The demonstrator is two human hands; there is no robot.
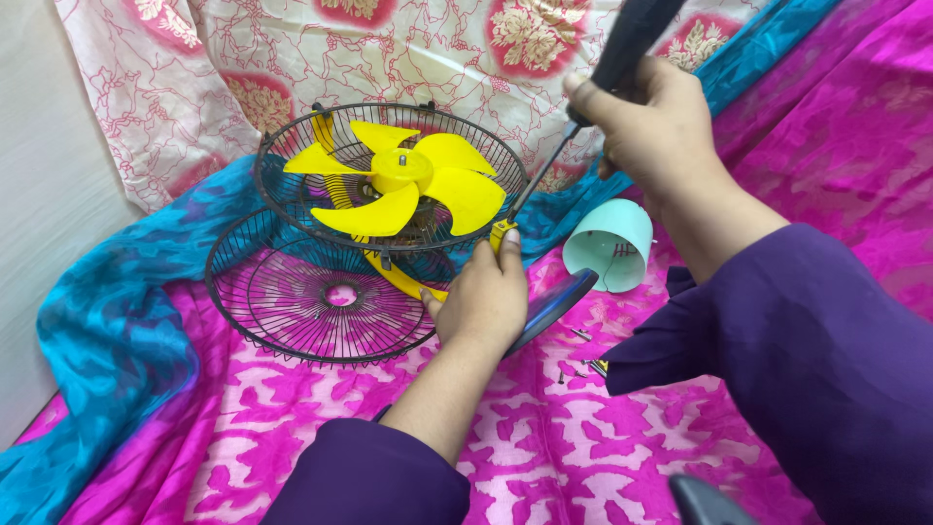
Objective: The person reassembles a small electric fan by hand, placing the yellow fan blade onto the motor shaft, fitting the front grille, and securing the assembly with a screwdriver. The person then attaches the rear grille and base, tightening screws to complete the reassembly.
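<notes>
Right hand (649, 122), screwdriver (583, 117) tip down-left

A bed is covered by a bright pink-magenta sheet (544, 457) printed with a pale blotchy pattern; creases are seen across it. A blue, wavy-patterned cloth (107, 321) is draped along the left side and is carried up toward the top right, where it lies between the pink sheet and a pillow. The pillow (292, 49), white with thin red vine lines and red floral medallions, is propped at the back. A plain off-white wall (39, 194) is seen at the left edge. Even, soft light is cast over everything; no hard shadows are noted. Floor and windows are not shown.
</notes>
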